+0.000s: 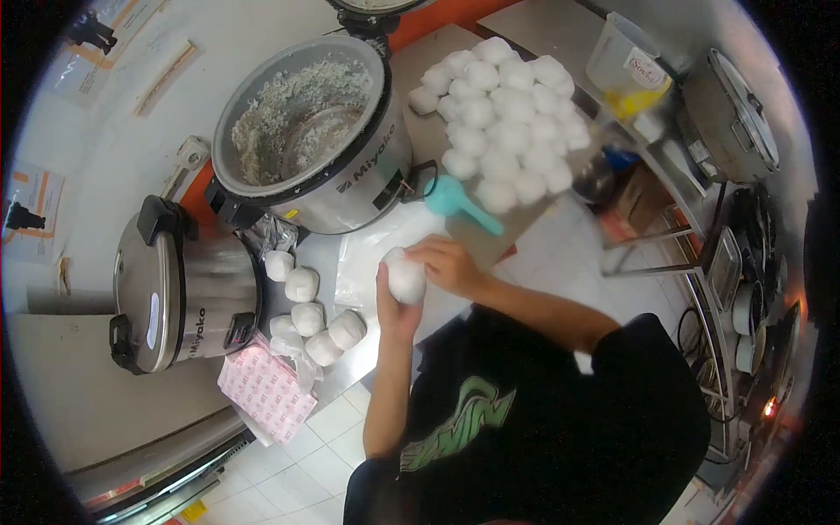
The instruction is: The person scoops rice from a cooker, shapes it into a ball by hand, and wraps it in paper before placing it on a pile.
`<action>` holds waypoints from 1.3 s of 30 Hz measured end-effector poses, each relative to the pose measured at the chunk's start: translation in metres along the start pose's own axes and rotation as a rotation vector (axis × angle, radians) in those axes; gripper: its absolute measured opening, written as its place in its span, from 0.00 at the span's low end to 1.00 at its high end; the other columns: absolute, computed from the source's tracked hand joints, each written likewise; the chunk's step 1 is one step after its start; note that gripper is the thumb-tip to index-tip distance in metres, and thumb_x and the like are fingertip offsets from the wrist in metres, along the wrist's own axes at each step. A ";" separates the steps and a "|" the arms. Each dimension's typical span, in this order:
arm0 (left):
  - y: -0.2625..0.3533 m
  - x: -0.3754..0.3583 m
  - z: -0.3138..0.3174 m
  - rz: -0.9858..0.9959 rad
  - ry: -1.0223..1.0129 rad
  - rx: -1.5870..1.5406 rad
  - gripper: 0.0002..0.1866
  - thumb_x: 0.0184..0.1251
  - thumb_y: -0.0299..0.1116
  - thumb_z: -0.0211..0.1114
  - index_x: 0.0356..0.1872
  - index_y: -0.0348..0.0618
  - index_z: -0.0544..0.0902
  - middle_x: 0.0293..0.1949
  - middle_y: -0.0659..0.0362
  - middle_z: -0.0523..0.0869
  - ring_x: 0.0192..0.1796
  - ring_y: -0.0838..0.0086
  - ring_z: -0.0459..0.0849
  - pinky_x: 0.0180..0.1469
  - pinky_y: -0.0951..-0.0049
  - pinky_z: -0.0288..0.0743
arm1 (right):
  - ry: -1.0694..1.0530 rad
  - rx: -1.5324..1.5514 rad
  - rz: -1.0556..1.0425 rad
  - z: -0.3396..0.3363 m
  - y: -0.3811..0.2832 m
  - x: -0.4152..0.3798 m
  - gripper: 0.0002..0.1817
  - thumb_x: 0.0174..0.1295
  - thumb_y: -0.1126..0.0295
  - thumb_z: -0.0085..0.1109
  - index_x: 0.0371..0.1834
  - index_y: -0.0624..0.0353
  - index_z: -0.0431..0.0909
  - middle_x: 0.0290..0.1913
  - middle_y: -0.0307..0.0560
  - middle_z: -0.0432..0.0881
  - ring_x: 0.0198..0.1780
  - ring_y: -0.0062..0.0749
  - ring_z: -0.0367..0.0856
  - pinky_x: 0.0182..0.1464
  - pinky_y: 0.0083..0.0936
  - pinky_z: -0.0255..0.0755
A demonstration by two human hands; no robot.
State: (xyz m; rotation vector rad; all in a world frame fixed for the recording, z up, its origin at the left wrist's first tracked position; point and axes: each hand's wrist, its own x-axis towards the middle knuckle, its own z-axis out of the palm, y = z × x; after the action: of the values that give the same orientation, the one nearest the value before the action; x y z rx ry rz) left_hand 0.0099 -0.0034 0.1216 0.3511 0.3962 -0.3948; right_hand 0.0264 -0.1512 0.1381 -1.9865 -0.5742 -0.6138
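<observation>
A white rounded rice packet (406, 278) sits upright in my left hand (397, 313), whose fingers are curled round its lower part and side. My right hand (448, 264) is closed at the packet's upper right edge, with its fingertips on the wrapping. A turquoise scoop (451, 198) lies just beyond my hands, by the open rice cooker (398, 153). White sheets (360, 254) are spread on the counter beside my hands. Left of them are several more wrapped rice packets (307, 318).
A large heap of white packets (512, 118) covers the far counter. A closed rice cooker (210, 297) stands at the left, near a pink printed paper stack (267, 385). A plastic jug (626, 61), a big lidded pot (731, 118) and a metal rack (709, 280) are on the right.
</observation>
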 end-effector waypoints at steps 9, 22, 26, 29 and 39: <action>-0.018 0.007 -0.002 -0.097 0.009 -0.151 0.24 0.69 0.53 0.55 0.56 0.47 0.73 0.51 0.57 0.79 0.52 0.66 0.78 0.57 0.63 0.71 | -0.090 0.108 0.014 -0.025 0.013 -0.010 0.14 0.49 0.84 0.56 0.40 0.64 0.81 0.40 0.50 0.83 0.41 0.43 0.82 0.45 0.33 0.77; -0.046 0.037 0.020 0.037 0.076 0.142 0.25 0.72 0.52 0.52 0.61 0.46 0.69 0.57 0.54 0.75 0.60 0.64 0.74 0.64 0.58 0.66 | -0.058 0.218 0.481 -0.034 0.030 -0.040 0.10 0.57 0.80 0.54 0.43 0.65 0.74 0.39 0.57 0.81 0.40 0.52 0.80 0.43 0.36 0.74; -0.046 0.041 0.017 0.181 0.182 0.430 0.27 0.74 0.54 0.49 0.61 0.43 0.69 0.58 0.53 0.75 0.61 0.63 0.73 0.65 0.58 0.65 | -0.228 0.044 0.433 -0.050 0.068 -0.039 0.15 0.59 0.76 0.55 0.51 0.63 0.73 0.45 0.57 0.79 0.45 0.49 0.78 0.47 0.34 0.72; -0.049 0.044 0.026 0.226 0.195 0.511 0.28 0.74 0.54 0.48 0.62 0.41 0.68 0.55 0.55 0.76 0.59 0.66 0.74 0.62 0.64 0.66 | -0.152 0.303 0.687 -0.058 0.080 -0.024 0.22 0.59 0.68 0.60 0.57 0.63 0.72 0.48 0.55 0.78 0.49 0.44 0.77 0.51 0.32 0.71; -0.076 0.041 0.016 0.183 0.262 0.866 0.34 0.72 0.59 0.48 0.70 0.49 0.57 0.70 0.48 0.58 0.73 0.62 0.53 0.71 0.56 0.45 | -0.547 0.723 1.105 -0.071 0.144 0.035 0.39 0.49 0.64 0.74 0.64 0.64 0.67 0.56 0.50 0.76 0.56 0.36 0.76 0.57 0.30 0.70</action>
State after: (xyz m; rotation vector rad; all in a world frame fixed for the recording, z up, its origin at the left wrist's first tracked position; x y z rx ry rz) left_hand 0.0161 -0.0876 0.0986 1.2841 0.4289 -0.3242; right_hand 0.1291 -0.2732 0.0970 -1.4246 0.0720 0.7392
